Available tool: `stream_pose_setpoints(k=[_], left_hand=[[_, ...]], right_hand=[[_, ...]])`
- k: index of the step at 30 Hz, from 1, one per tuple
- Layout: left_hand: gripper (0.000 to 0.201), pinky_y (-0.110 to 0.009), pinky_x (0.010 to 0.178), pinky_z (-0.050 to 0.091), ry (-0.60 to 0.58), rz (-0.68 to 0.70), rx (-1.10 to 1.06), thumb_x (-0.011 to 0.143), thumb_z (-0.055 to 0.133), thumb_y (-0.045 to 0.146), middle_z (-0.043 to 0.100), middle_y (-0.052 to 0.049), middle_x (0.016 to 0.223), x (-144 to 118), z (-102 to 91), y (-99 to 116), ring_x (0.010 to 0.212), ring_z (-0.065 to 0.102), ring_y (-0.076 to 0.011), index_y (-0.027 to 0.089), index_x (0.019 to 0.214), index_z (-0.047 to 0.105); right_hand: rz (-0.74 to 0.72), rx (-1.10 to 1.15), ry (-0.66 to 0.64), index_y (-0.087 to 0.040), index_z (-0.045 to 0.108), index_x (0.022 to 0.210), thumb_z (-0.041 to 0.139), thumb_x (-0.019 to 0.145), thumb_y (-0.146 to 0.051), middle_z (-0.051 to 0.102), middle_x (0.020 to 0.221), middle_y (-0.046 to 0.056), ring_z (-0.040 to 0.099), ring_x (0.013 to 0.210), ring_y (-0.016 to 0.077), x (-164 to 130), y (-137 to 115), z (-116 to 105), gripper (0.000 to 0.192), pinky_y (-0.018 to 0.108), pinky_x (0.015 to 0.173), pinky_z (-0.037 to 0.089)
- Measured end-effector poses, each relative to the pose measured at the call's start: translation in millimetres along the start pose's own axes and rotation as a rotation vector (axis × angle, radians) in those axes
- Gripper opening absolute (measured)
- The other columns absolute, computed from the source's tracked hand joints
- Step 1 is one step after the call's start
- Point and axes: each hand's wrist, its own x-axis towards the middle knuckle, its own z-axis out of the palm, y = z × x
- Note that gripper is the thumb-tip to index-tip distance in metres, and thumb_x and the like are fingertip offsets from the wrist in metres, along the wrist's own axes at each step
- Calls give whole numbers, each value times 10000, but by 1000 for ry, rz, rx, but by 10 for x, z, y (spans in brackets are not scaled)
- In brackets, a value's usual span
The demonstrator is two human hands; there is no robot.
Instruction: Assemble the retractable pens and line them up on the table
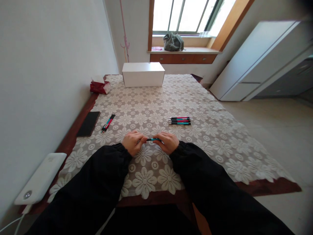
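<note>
Between my two hands a teal and black pen (153, 139) lies level, just above the lace-covered table. My left hand (133, 142) pinches its dark end, and my right hand (167, 142) is closed round the teal end. Beyond my right hand, several pens (179, 120) with red or teal barrels lie side by side in a row. Two more pens (108, 123), one teal and one red, rest slanted together to the left, past my left hand.
A dark flat tablet-like object (88, 124) lies at the table's left edge. A white device with a cable (44, 176) is nearer me. Farther back are a red tissue pack (100, 87) and a white box (143, 77). Lace cloth (144, 181) covers the table.
</note>
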Motion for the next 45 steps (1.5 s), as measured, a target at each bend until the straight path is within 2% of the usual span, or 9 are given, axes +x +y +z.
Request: stream_pose_setpoints(k=[4,8,12,14,22,26,31,36,45], left_hand=[[166,-378,842,481,42,4,9,935,644,367,753,-42,901,-11,-2,16,899,645,-224,224,916,726],[223,-380,879,479,89,-22,-11,972,580,393,756,-42,931,-12,-12,34,933,644,-220,228,976,730],[394,-361,829,477,14,-10,3,1033,436,383,747,-45,853,1,-16,24,846,631,-200,216,824,724],[372,-361,812,475,1,9,7,1020,472,384,746,-43,837,3,-11,15,828,626,-201,216,797,718],[190,-381,849,473,49,46,46,947,640,387,753,-45,888,-8,13,-18,906,642,-223,232,898,739],[199,-381,860,482,48,13,28,946,640,405,762,-41,900,-2,21,-30,912,651,-224,242,940,753],[287,-389,859,485,53,-32,26,1003,525,380,769,-54,929,11,16,-19,897,651,-224,215,930,749],[251,-365,836,496,77,1,-1,981,567,367,757,-48,879,6,2,-19,868,644,-214,219,871,737],[156,-371,863,527,171,19,-49,941,641,350,765,-48,920,-3,-20,-14,909,666,-214,242,951,753]], right_hand=[[49,-50,-86,-219,719,942,478,1042,-374,738,797,48,656,709,170,-27,16,26,304,271,673,431],[43,-26,-60,-209,704,974,492,1037,-376,738,841,58,672,756,176,-22,20,31,277,270,702,444],[-21,23,1,-196,687,1003,522,1025,-392,732,882,69,673,808,183,6,9,7,257,277,751,467],[-26,20,-10,-200,690,992,518,1025,-392,740,892,68,673,814,184,11,3,-3,260,281,757,465],[45,-53,-155,-214,718,932,511,1018,-372,733,780,42,663,714,175,-13,13,6,274,281,669,416],[53,-30,-126,-210,713,993,490,1027,-362,746,888,62,669,800,187,-7,30,21,272,282,729,455],[25,-37,-64,-196,706,1034,445,1044,-345,730,918,78,641,849,201,19,66,-8,301,307,796,474],[19,-32,-71,-210,717,1002,481,1031,-342,717,878,68,641,824,198,20,106,-36,271,303,770,469],[39,-21,-58,-210,710,989,551,1011,-367,690,871,58,627,842,195,7,130,-16,225,295,761,463]])
